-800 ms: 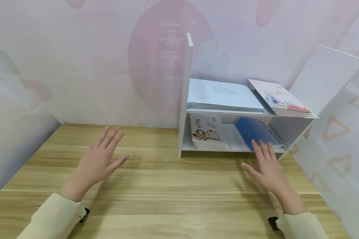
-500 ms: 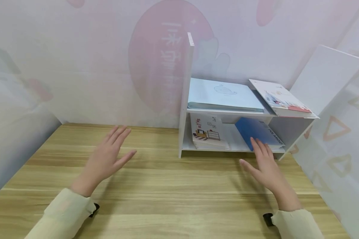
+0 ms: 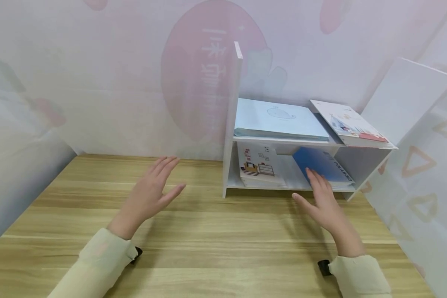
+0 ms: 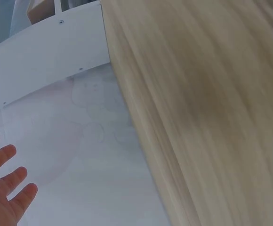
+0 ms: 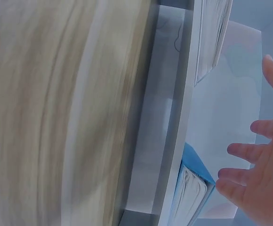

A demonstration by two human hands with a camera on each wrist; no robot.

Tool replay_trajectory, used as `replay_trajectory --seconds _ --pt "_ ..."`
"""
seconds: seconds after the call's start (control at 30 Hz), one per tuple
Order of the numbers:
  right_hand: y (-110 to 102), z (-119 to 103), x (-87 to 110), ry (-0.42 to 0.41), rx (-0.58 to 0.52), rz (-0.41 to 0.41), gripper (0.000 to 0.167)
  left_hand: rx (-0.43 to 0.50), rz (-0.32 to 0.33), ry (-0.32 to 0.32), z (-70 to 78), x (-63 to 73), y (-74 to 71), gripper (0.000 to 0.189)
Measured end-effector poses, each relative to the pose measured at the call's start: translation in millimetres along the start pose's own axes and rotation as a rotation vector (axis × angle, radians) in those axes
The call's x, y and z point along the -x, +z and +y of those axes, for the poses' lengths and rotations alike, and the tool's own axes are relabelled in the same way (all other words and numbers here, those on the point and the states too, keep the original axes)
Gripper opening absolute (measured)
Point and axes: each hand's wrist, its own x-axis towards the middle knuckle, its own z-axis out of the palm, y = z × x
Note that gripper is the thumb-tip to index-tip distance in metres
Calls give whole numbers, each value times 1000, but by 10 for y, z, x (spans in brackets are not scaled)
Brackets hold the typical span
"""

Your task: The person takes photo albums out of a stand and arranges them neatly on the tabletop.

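Note:
My left hand (image 3: pixel 147 194) is held over the wooden table, fingers extended and thumb spread, with nothing in it. Its fingertips (image 4: pixel 23 193) show at the lower left of the left wrist view. In front of the small white shelf (image 3: pixel 283 188), my right hand (image 3: pixel 325 207) reaches forward with straight, spread fingers, also holding nothing. Its fingers overlap the blue book (image 3: pixel 313 159) marked POLAROID on the lower level in the head view. Beside that book lies a white book with a truck drawing (image 3: pixel 258 163). In the right wrist view the blue book (image 5: pixel 190 183) shows its page edges near my fingertips.
On the upper level lie a pale blue whale book (image 3: pixel 279 118) and a white illustrated book (image 3: pixel 352 124). The shelf's tall left panel (image 3: pixel 232 103) and right panel (image 3: pixel 406 97) rise above it. Printed cloth walls (image 3: pixel 115 82) enclose the wooden table (image 3: pixel 216 248).
My left hand has moved rightward across the table toward the shelf. My right hand has shifted slightly left. The shelf and books stay where they were.

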Motion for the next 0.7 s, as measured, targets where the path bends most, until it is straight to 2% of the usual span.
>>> replay_trajectory --seconds 0.33,0.7 --pt "92 -27 -100 -6 -77 2 85 93 54 45 139 -119 115 66" --pt "136 -58 -232 17 -133 -35 82 214 66 28 308 -194 235 63"
